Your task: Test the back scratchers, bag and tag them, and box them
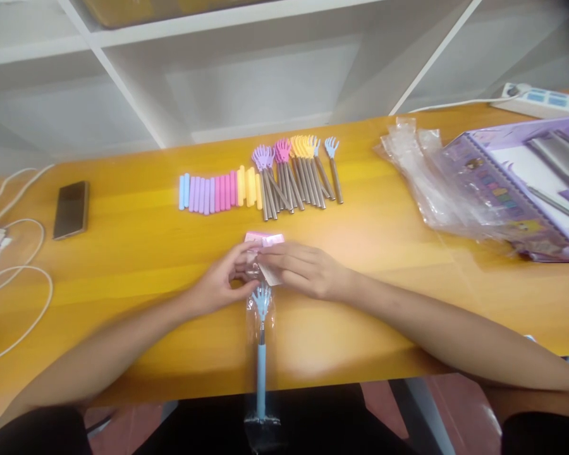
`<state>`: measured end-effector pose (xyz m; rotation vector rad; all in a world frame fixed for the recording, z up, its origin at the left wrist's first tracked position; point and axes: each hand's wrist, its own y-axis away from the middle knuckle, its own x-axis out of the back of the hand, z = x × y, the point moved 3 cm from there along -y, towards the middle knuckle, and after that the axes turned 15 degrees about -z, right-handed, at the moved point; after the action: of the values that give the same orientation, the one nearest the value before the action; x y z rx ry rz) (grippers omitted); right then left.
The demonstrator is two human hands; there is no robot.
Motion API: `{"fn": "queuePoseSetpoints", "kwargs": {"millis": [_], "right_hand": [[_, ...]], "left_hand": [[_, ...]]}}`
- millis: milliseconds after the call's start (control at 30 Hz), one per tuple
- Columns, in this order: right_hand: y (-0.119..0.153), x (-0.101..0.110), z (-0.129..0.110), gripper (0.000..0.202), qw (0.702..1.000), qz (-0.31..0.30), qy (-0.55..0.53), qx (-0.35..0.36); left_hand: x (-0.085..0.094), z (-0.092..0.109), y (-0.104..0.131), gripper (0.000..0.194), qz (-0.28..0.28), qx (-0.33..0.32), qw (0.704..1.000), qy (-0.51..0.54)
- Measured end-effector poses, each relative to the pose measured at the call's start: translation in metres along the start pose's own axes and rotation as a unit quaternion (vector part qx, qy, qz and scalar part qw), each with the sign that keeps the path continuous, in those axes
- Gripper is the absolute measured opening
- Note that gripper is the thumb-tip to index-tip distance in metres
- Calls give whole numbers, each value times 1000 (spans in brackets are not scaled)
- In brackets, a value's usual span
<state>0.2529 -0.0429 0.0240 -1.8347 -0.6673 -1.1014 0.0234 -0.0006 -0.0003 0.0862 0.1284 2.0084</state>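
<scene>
Wooden desk (137, 253) set against white shelves (237, 21), viewed from above. At centre front: scratcher (261, 379), blue, lying inside a transparent bag (271, 316), claw over the desk, lower end projecting past the front edge above a dark-clothed lap (208, 430). Left hand (220, 284): curled about the upper part of the bag, thumb just above the claw. Right hand (308, 268): fingers pressed together, pinching a pink-and-white card (253, 237) at the bag's top. Exact contact of fingertips hidden; card largely covered by both hands.

Beyond the hands, to the left: row of tubes (213, 193), running blue, purple, magenta, yellow. Immediately right of the yellow tubes: claws (302, 148) on metal rods, grouped purple, magenta, yellow, blue, some rods crossing; one blue claw slightly apart at the right end. Farther right: transparent pouches (431, 189), piled loosely and overlapping the near wall of a purple box (490, 196), partly obscuring its printed side. Behind the box: power strip (550, 98) with white cord (455, 104). On the left: dark phone (71, 210), well apart from the tubes; at the far left, looped white cables (52, 292).
</scene>
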Motion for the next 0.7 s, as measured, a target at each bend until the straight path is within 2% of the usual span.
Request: {"fn": "queuePoseSetpoints", "kwargs": {"millis": [100,267,367,467,567,700], "right_hand": [[2,0,-2,26,1000,6,0,4],[4,1,0,33,999,8,-46,-28],[6,-1,5,29,998,8,-44,-47],[7,-3,13,18,995,51,-40,-80],[8,-7,22,5,978,115,-87,-149],[8,-8,26,10,950,141,-174,-217]], "left_hand": [[-1,3,0,85,-4,-12,1000,-6],[-2,5,-1,88,-17,-9,1000,-25],[-2,5,-1,90,-27,-9,999,-36],[-3,4,0,93,-45,-8,998,-49],[-2,5,0,95,-45,-23,997,-58],[0,9,-1,76,-44,-22,988,-143]]}}
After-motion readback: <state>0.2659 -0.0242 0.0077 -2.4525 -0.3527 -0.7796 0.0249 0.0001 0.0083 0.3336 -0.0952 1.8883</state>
